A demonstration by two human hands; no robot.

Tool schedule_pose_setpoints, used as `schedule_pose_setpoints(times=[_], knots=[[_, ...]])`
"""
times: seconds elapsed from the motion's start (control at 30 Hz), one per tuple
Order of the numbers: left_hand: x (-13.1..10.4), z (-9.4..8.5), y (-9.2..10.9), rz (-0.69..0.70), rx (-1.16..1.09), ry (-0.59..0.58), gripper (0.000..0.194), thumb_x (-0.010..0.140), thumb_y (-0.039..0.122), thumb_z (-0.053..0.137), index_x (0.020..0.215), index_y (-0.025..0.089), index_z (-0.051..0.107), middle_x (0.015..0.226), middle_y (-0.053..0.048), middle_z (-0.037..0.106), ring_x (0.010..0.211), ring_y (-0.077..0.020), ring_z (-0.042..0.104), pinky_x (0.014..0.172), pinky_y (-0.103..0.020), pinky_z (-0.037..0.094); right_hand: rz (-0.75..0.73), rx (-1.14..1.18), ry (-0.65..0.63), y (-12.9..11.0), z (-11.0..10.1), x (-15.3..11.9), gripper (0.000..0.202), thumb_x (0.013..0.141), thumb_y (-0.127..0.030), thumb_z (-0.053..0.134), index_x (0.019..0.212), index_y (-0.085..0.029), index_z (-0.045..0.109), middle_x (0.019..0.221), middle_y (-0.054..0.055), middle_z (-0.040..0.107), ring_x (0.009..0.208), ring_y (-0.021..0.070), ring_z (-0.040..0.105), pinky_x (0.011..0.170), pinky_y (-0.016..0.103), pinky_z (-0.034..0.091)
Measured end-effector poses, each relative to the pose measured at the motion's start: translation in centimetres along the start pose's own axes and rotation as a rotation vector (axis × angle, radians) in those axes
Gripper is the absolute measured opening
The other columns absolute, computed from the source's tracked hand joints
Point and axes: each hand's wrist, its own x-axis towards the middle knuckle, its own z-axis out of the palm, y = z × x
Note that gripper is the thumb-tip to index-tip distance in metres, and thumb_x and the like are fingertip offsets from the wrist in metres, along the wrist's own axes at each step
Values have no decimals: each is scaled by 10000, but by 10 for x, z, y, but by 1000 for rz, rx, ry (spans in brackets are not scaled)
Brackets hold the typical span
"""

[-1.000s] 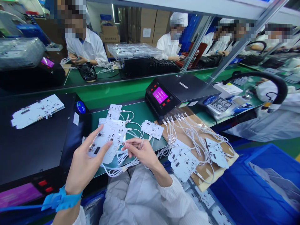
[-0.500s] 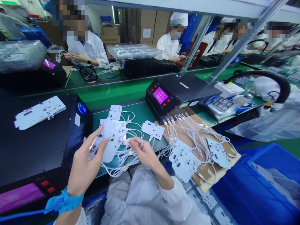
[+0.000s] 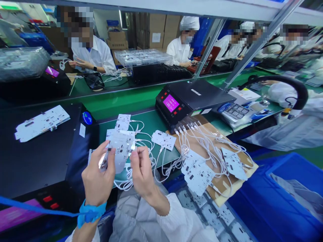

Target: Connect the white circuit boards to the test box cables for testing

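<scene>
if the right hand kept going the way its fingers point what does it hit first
Likely the white board the left hand holds up: the right hand points up and slightly left, its fingertips already at the board's edge. Depth is unclear.

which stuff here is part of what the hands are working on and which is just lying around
In hand: left hand holds white circuit board; right hand at its edge, by white cables.
Lying about: board on black unit, blue bin, desk fan.

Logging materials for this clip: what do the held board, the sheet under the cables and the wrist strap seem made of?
Board: rigid white circuit laminate, glossy, small dark chips.
Sheet: plain brown cardboard, matte, probably.
Wrist strap: blue, soft-looking, fabric or rubber; unclear.
</scene>
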Motion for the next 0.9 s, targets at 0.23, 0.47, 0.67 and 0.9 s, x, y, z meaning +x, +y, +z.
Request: schedule_pose_setpoints(times=[0.23,0.47,0.67,0.9], knots=[[-9,3,-6,182,-31,94,85,934,248,719,1006,211,746,959,-37,799,856,-188,771,795,-287,614,-503,-311,149,8,3,2,238,1011,-198,636,1206,-247,763,950,45,672,659,93,548,565,239,505],[-11,4,-1,230,-154,59,165,912,125,712,1046,212,751,1011,-26,804,934,-187,775,887,-296,616,-504,-370,200,3,5,1,214,988,-211,666,1167,-222,781,925,61,678,654,112,561,549,260,547],[-11,1,-2,203,-98,26,158,933,190,698,1072,216,769,1031,-28,811,899,-200,785,845,-307,628,-480,-392,173,0,6,6,166,976,-211,663,1102,-232,769,935,72,695,688,144,591,559,294,575],[-15,-2,-1,157,-78,-52,235,948,241,693,1172,209,756,1071,-44,811,812,-182,783,741,-262,614,-479,-383,191,-3,7,9,145,968,-210,649,1072,-226,748,948,74,674,699,145,593,600,311,584]])
